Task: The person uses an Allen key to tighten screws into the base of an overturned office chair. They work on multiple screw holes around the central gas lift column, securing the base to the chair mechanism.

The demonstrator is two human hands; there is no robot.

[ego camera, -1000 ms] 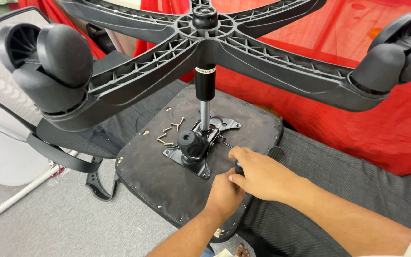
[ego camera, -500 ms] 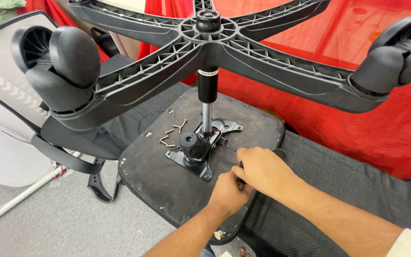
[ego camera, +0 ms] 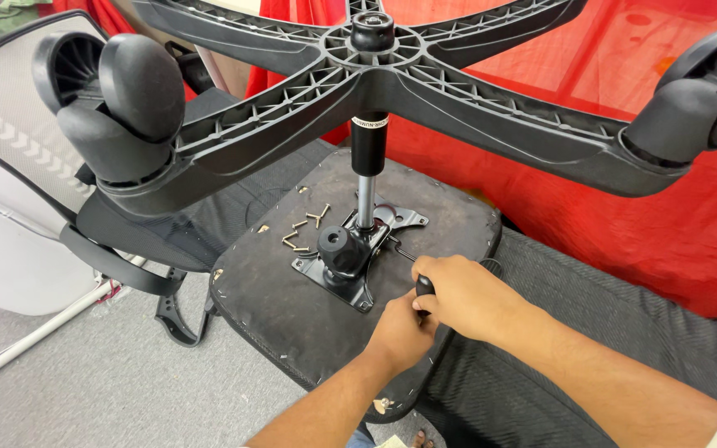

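Screwdriver (ego camera: 412,270) staying angled into mechanism plate (ego camera: 357,264) on upturned seat (ego camera: 292,323); I'm keeping right hand (ego camera: 466,299) clenched on handle, left hand (ego camera: 400,332) creeping closer beneath, steadying. Tip barely shifting: screw probably turning slowly. Loose screws (ego camera: 302,231) lying left of plate.

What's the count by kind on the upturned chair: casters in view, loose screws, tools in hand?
Casters: 2, one at left, one at right
Loose screws on the seat underside: about 5, small and bunched, so not exact
Screwdrivers: 1, gripped by the right hand, left hand touching it
Total: about 8
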